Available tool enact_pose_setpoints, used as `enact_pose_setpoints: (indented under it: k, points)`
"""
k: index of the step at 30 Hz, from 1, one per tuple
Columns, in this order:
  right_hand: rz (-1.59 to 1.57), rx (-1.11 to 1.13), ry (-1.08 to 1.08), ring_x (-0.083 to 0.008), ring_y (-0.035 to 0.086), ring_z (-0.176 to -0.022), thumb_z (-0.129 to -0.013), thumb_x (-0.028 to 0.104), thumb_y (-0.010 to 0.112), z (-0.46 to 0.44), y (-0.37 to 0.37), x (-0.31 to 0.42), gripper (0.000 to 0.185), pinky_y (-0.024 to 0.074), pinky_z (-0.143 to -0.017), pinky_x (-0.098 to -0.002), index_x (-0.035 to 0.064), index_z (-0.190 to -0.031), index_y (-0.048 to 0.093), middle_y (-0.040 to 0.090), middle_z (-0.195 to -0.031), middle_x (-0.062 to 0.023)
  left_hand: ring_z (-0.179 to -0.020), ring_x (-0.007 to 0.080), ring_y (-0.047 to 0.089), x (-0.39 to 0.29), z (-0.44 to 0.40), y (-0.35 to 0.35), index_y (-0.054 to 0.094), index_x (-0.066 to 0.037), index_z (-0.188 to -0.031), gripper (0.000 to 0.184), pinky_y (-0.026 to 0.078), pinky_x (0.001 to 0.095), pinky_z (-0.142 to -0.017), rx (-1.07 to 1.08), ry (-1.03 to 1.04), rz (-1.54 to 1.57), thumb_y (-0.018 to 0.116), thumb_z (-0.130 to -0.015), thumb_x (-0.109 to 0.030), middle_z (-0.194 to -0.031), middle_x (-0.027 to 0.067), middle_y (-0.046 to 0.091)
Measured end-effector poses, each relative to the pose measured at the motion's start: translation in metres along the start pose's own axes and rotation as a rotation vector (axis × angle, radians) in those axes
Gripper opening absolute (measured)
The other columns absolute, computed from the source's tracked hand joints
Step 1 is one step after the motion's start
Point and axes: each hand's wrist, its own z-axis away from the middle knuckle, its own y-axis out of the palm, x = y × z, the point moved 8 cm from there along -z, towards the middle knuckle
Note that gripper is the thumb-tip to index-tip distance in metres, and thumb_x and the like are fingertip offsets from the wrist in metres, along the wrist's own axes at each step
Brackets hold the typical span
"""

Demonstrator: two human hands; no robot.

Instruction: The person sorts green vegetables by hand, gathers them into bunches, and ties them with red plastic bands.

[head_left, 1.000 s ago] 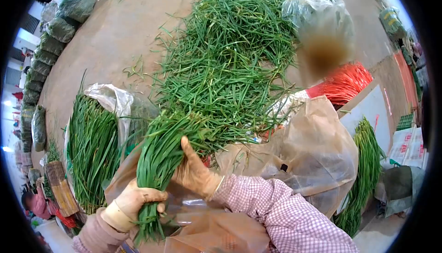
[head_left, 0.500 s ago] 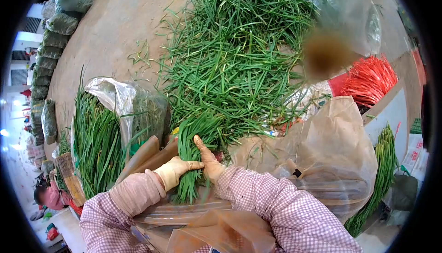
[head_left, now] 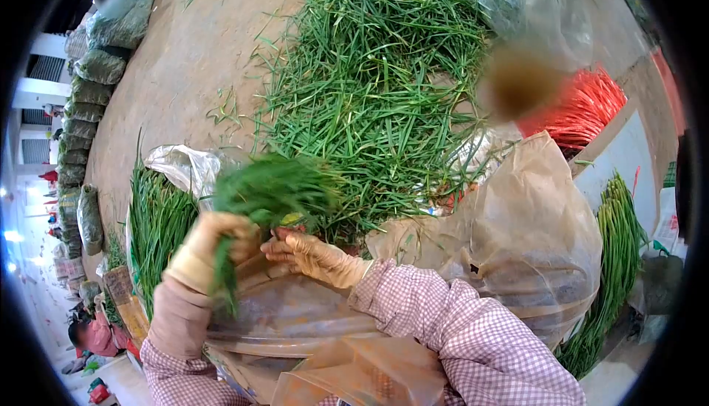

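Note:
My left hand [head_left: 218,249], in a pale glove, is closed around a bunch of long green chives [head_left: 269,188]. The leafy part fans out to the right above the fist, blurred by motion, and a shorter tuft hangs below it. Just right of it is my right hand [head_left: 321,257], gloved too, with fingers stretched toward the bunch and apart from it as far as I can see. Beyond both hands spreads a big loose heap of chives [head_left: 384,103]. Brownish plastic sheeting [head_left: 303,317] covers the area under my forearms.
Upright chives [head_left: 162,221] stand in a clear bag at the left. More bundled chives [head_left: 617,258] lie at the right, near red plastic strips [head_left: 583,111]. A clear plastic bag [head_left: 528,7] sits at the back. Filled sacks [head_left: 88,92] line the far left, with a person [head_left: 100,336] below.
My left hand has lifted the chive bunch up and left, swinging its leaves. My right hand has come off the bunch, and its fingers now point left.

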Motion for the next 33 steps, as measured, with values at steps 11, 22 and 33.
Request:
enact_pose_setpoints:
  k: [11,22,33]
  points:
    - [-0.404,0.282,0.007,-0.0284,0.036,-0.129,-0.077,0.057,0.063,-0.034,0.057,-0.007,0.077,0.0324,-0.105,-0.0455,0.0221,-0.139,0.035,0.037,-0.141,-0.0117,-0.054,0.013,0.049,-0.061,-0.013,-0.012,0.059,-0.006,-0.083,0.008,0.041,0.0259,-0.051,-0.282,0.402,-0.289,0.051,-0.083,-0.008,-0.064,0.0015,0.053]
    - [-0.582,-0.141,-0.302,-0.0231,0.053,-0.114,-0.077,0.046,0.072,-0.034,0.019,0.04,0.063,0.0393,-0.104,-0.0358,0.0087,-0.124,0.052,0.058,-0.122,-0.0098,-0.091,0.0388,0.061,-0.003,0.093,-0.012,0.051,-0.006,-0.121,0.05,0.05,0.0393,-0.078,-0.502,0.452,-1.155,0.067,-0.076,-0.017,-0.105,0.0221,0.062]
    - [0.158,-0.497,-0.351,-0.013,0.058,-0.077,-0.08,0.03,0.071,-0.043,0.014,0.08,0.032,0.0486,-0.069,-0.0288,0.0059,-0.101,0.063,0.063,-0.088,-0.0011,-0.092,0.0365,0.061,0.068,0.17,-0.049,0.058,-0.004,-0.112,0.041,0.05,0.0396,-0.079,-0.29,0.474,-1.487,0.063,-0.071,-0.007,-0.105,0.0177,0.063]
